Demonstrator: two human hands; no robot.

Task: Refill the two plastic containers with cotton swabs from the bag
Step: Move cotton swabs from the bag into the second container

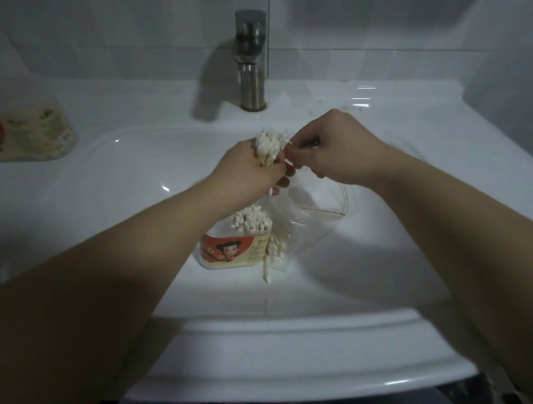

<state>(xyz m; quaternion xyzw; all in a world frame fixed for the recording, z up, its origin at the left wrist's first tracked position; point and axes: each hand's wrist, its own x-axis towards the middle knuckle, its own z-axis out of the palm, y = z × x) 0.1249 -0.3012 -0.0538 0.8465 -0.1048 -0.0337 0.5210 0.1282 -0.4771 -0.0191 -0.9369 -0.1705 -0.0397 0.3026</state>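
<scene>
My left hand (250, 168) grips a bunch of cotton swabs (269, 145), white tips up, over the sink basin. My right hand (334, 146) pinches at the side of that bunch with its fingertips. Below the hands, a plastic container (234, 251) with a red and cream cartoon label stands in the basin, swab tips (249, 220) filling its open top. The clear plastic bag (310, 211) lies against its right side with some swabs still inside. A second container (20, 133) with a similar label lies on the counter at the far left.
A white sink (299, 329) fills the view, its rounded front rim close to me. A steel faucet (250, 61) rises behind the basin against grey wall tiles. Small bits lie on the counter at the back right (353, 104).
</scene>
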